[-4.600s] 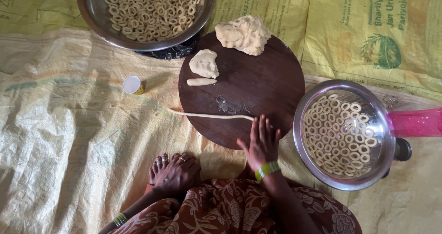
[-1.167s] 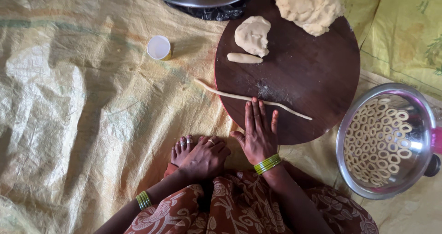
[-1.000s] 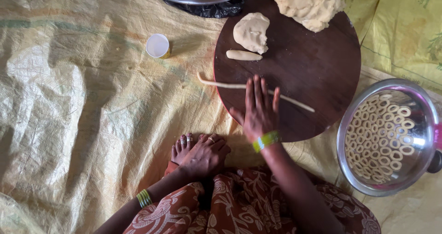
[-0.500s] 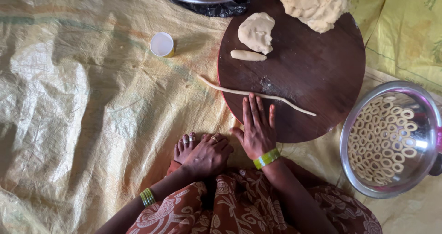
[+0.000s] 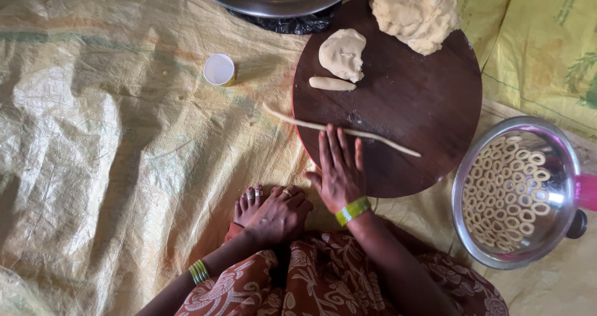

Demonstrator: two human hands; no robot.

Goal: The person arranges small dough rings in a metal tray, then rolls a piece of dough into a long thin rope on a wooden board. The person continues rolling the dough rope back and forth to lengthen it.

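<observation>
You've got a yellow tarp underneath. White cap at 10 o'clock. Steel bowl of rings at 12, black pad under it. Steel pan of dough rings at 3, pink handle.

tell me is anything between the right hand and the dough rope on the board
Nothing visible. The right hand lies flat on the round wooden board, its fingertips touching the thin dough rope. The left hand rests on a foot, off the board.
</observation>
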